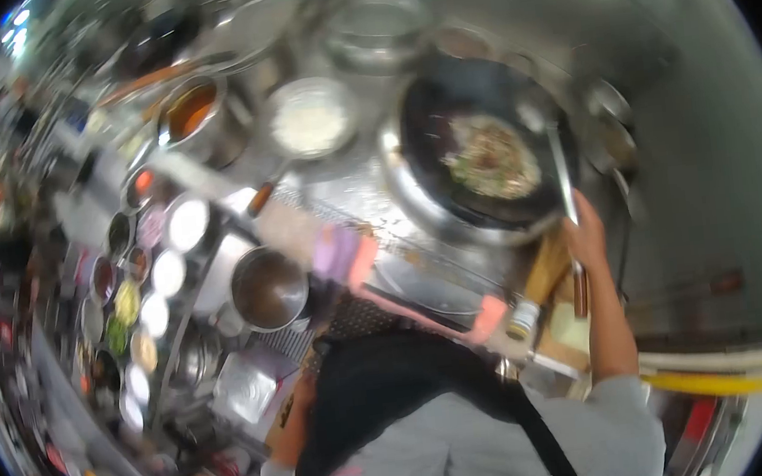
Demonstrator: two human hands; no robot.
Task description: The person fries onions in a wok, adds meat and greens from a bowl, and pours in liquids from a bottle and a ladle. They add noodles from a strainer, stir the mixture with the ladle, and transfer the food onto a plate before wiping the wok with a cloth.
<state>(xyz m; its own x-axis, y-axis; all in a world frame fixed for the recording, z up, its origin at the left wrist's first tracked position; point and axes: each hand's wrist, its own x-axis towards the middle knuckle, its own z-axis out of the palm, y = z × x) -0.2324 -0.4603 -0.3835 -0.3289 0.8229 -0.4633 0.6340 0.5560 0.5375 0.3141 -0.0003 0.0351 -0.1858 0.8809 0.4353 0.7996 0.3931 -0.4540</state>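
One ladle [563, 170], clasped in your right hand [588, 232], reaches over the wok [454, 89]; your left hand [301, 400] is too blurred to tell.

Steel pot [229, 131], orange-red liquid inside, upper left of stove. Beside it, pan [310, 155] with white contents, wooden handle pointing down-left. Lower, pot [287, 258] of brownish liquid. Purple cloth [336, 250] touching pink cloth [365, 262] along counter edge. Left: white bowls [187, 222] in row; alongside, small containers, one with chopped greens [117, 337]. Far-left shelves blurred. Right: bare grey wall [714, 77]; below, yellow pipe [716, 381] near white pipe [714, 358].
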